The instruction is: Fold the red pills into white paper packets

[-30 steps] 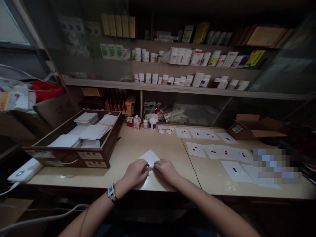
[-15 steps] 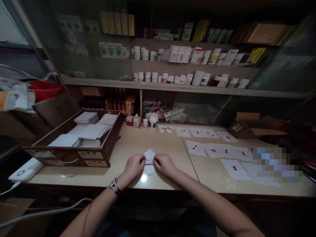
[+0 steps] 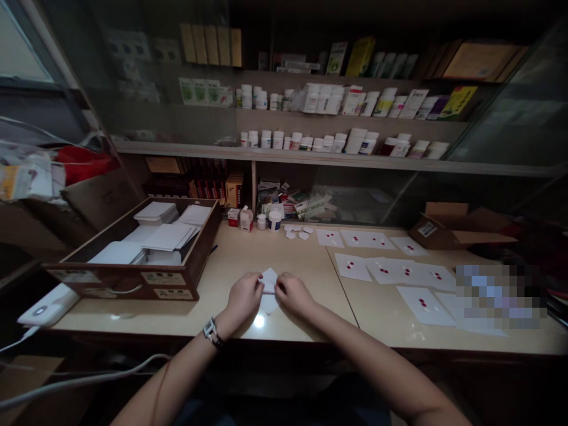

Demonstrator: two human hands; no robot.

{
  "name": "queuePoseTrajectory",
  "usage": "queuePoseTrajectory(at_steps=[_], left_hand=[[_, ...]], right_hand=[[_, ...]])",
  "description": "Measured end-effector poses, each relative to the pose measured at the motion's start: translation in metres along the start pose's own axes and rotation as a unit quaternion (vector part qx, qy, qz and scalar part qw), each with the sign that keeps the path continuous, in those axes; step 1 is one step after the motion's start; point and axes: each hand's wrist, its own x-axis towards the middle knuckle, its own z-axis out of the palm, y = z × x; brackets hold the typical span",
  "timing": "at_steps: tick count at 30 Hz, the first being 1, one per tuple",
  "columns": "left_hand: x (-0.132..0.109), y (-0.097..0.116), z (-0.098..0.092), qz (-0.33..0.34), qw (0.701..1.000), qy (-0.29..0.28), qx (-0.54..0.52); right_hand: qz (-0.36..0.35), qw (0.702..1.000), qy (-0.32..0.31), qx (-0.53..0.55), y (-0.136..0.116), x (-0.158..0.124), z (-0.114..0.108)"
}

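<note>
Head view, left to right:
- Wooden tray (image 3: 124, 281) at the left end of the table (image 3: 222, 260), holding stacks of white paper sheets (image 3: 164, 236); a white plastic unit (image 3: 44, 312) with a cable lies just beside it.
- Left grip (image 3: 243, 299), wristwatch (image 3: 213, 332) on its wrist, closed in a pinch on the left side of the paper.
- Folded white paper (image 3: 268, 305) between both hands near the table's front edge, its long axis running away from the person; neither hand is clearly nearer.
- Right grip (image 3: 293, 294), closed likewise on the paper's right side.
- Small white paper squares (image 3: 295, 232) toward the back; sheets with paired red dots (image 3: 352, 267) beyond the right hand.
- Cardboard box (image 3: 452, 236) at the far right.
</note>
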Motion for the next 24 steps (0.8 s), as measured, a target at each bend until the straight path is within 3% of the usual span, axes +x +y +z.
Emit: queuePoseTrajectory(at_steps=[10,24], left_hand=[[-0.021,0.006,0.001,0.08,0.987,-0.042,0.133],[-0.022,0.02,0.0,0.049,0.972,-0.09,0.209]], right_hand=[[0.017,1.0,0.01,-0.019,0.001,0.004,0.002],[0.05,0.997,-0.006,-0.054,0.001,0.011,0.002]])
